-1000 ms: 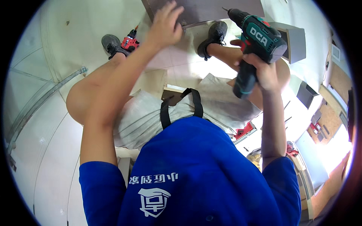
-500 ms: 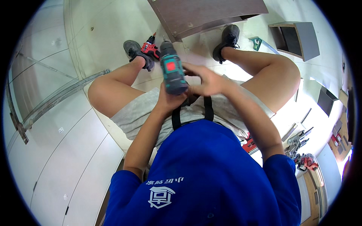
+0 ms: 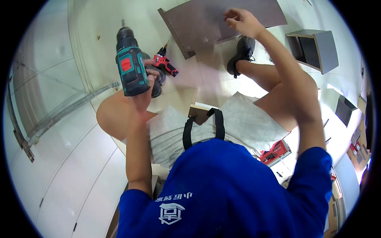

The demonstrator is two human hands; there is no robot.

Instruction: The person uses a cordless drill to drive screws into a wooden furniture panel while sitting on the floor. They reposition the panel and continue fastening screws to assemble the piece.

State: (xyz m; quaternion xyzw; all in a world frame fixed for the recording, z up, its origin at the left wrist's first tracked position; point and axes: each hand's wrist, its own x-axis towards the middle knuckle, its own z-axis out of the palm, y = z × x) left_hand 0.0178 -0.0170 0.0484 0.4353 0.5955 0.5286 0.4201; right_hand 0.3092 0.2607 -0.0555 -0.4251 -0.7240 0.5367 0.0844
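A teal and black cordless drill [image 3: 131,69] is in my left hand [image 3: 147,81], fingers wrapped around its grip. Its bit points away from me, toward the far side. My right hand [image 3: 244,22] hovers over a dark brown board piece [image 3: 190,27], fingers loosely bent and apart, with nothing visible in them. On the floor by my left shoe lies a smaller red and black drill [image 3: 164,63]. The left shoe is partly hidden behind the drill I hold.
A grey open box [image 3: 313,49] stands at the far right, and another dark box [image 3: 344,108] is nearer. A red tool case [image 3: 274,152] sits beside my right thigh. Metal rails [image 3: 59,115] lie along the left, next to white panels [image 3: 75,166].
My left hand has carried the teal drill to the left and away from my lap. My right hand has left the drill and reached out far and right, over the brown piece.
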